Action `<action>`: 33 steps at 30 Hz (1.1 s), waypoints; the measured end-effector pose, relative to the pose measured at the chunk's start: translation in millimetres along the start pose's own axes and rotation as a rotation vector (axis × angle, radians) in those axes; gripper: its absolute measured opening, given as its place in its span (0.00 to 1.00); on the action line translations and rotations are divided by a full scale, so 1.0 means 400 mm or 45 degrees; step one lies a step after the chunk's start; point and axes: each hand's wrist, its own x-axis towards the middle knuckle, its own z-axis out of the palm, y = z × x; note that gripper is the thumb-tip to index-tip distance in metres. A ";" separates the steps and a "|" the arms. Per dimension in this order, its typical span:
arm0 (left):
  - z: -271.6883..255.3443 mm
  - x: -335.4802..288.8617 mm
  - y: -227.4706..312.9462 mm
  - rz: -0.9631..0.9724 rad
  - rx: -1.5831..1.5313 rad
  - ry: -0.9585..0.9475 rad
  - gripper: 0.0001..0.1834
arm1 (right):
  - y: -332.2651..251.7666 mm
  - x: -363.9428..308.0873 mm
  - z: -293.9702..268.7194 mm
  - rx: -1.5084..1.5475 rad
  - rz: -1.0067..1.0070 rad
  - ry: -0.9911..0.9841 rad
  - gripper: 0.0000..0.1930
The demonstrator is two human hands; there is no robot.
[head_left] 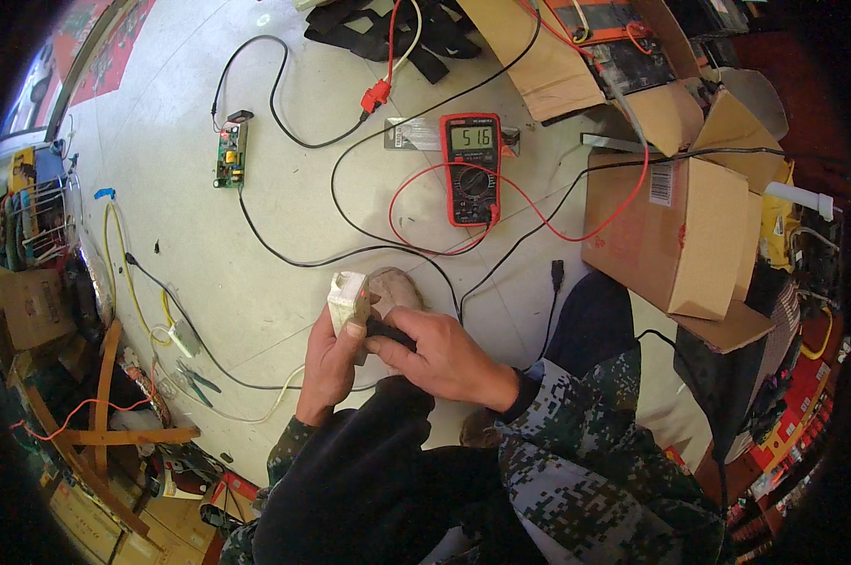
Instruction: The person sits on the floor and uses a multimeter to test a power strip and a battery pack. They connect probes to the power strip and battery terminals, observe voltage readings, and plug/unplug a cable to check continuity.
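My left hand (324, 365) grips a white, block-shaped piece (347, 299), perhaps a socket strip, its fingers wrapped round the side. A dark plug-like end (388, 331) is pinched in my right hand (444, 353), touching or very close to the white block. The fingers hide how the two meet. Beyond my hands, a red and black multimeter (472, 174) lies face up with its display lit. To the far left lies a small green circuit board (229, 158), with black leads running from both ends. A red connector (376, 97) joins one lead to red and white wires.
Black and red cables (350, 247) loop across the pale floor. An open cardboard box (647, 217) stands at the right, near a black cord end (557, 273). Pliers (197, 381) and a small white adapter (183, 337) lie left, beside wooden strips (129, 437). Black straps (378, 33) lie at the back.
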 end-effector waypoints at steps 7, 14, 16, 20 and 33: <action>-0.002 -0.003 0.008 -0.055 0.012 -0.012 0.40 | 0.005 0.002 0.004 -0.014 -0.022 0.019 0.14; -0.004 -0.003 0.001 -0.038 -0.013 -0.024 0.39 | 0.002 0.003 0.001 -0.028 0.005 -0.011 0.17; -0.005 -0.002 0.001 -0.035 -0.011 -0.027 0.39 | 0.000 0.002 0.000 -0.002 0.043 -0.032 0.17; -0.006 -0.003 0.003 -0.039 -0.004 -0.029 0.37 | 0.000 0.003 0.001 -0.010 0.025 -0.014 0.18; -0.005 -0.002 -0.004 0.005 -0.001 -0.015 0.36 | 0.003 0.004 0.002 -0.015 -0.008 -0.006 0.17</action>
